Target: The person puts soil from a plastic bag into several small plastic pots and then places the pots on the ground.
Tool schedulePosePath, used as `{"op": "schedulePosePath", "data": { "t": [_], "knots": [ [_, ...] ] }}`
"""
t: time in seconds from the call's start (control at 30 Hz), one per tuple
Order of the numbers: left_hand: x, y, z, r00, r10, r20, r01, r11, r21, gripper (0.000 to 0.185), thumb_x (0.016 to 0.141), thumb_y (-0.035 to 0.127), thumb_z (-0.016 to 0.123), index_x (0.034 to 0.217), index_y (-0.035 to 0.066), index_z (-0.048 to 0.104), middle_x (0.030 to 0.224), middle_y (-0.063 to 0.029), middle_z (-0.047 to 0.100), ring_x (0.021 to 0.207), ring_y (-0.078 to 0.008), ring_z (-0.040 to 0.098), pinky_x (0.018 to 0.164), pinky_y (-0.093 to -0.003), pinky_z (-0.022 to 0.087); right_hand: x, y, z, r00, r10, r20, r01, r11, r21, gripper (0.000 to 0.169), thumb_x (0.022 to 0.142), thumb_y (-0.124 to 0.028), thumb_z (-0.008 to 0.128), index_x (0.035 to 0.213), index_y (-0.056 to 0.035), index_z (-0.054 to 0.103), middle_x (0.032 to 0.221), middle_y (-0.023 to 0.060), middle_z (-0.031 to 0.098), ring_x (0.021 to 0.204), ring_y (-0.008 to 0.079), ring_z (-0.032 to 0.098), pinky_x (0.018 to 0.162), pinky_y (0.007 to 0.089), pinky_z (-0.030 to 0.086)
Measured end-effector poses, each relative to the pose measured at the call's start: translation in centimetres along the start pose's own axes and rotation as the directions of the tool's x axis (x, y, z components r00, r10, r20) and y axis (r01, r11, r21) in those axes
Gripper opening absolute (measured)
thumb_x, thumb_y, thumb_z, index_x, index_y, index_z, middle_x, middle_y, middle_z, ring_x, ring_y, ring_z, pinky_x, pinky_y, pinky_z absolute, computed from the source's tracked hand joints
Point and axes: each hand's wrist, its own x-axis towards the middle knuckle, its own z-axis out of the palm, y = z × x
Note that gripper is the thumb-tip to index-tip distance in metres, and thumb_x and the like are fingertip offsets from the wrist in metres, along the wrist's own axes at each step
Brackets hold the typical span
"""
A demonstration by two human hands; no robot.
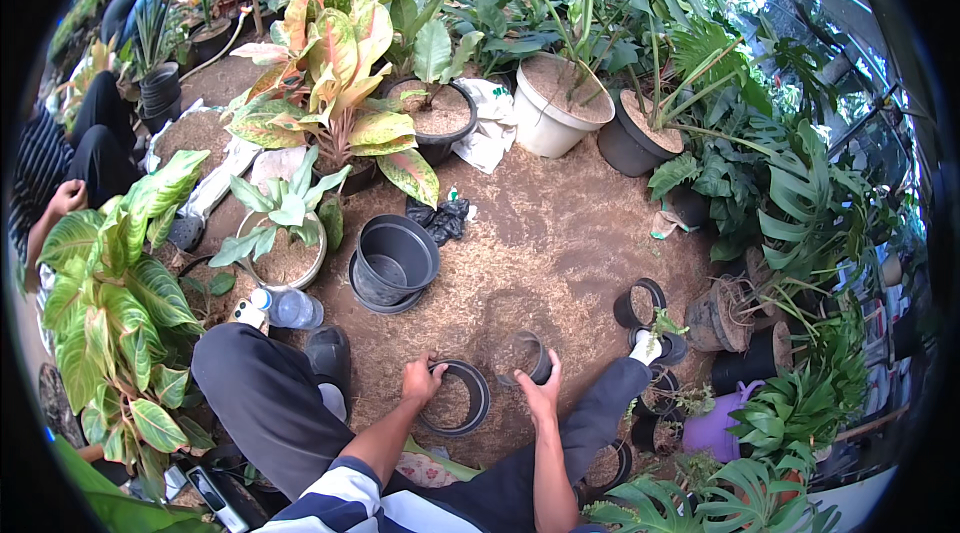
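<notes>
My left hand (423, 381) grips the left rim of a black plastic pot (480, 404) that stands on the ground between my legs, with brown potting material inside. In my right hand (541, 387) is a smaller dark plastic pot (537, 357), tilted to the left, its mouth close to loose brown material on the ground. The two pots are apart. Ahead and to the left, a large empty black pot (396, 259) stands on a black saucer, next to a crumpled black plastic bag (444, 222).
On the left are a water bottle (297, 308), a phone (249, 314) and a leafy plant in a white pot (319, 263). Small black pots (637, 302) and a purple pot (709, 428) line the right side. Another person's hand (69, 197) shows at far left.
</notes>
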Motion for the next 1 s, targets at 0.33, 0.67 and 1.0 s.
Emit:
{"op": "schedulePosePath", "data": {
  "t": [0.33,0.67,1.0],
  "knots": [
    [-0.1,0.3,0.1,0.995,0.038,0.095,-0.047,0.994,0.096,0.031,0.084,0.036,0.073,0.1,0.01,0.072,0.091,-0.0218,0.07,0.088,-0.0392,0.067,0.081,-0.0459,0.053,-9.8,-2.9,2.7,0.922,-0.187,0.339,0.326,0.846,-0.421,0.099,0.058,-0.015,0.087,0.145,-0.0258,0.04,0.141,0.0233,0.027,0.13,0.0455,0.033,0.108,0.0487,0.037],
    [0.0,-0.3,0.5,0.998,0.044,0.053,-0.053,0.983,0.174,0.035,0.086,0.042,0.068,0.101,0.01,0.073,0.092,-0.0214,0.07,0.087,-0.04,0.068,0.08,-0.047,0.054,-9.3,-2.7,3.3,0.86,-0.202,0.468,0.401,0.836,-0.376,0.101,0.059,-0.019,0.088,0.146,-0.0282,0.038,0.141,0.0224,0.027,0.13,0.0452,0.033,0.107,0.0483,0.038],
    [-0.5,0.8,0.0,0.995,0.029,0.095,-0.047,0.98,0.194,0.036,0.088,0.044,0.065,0.099,0.011,0.073,0.09,-0.0216,0.07,0.085,-0.0398,0.067,0.079,-0.0482,0.053,-0.6,-1.2,-2.9,0.958,0.215,0.188,-0.263,0.92,0.29,0.092,0.073,-0.008,0.082,0.149,-0.0093,0.03,0.131,0.0181,0.049,0.112,0.0275,0.057,0.078,0.0327,0.057]
  ]
}}
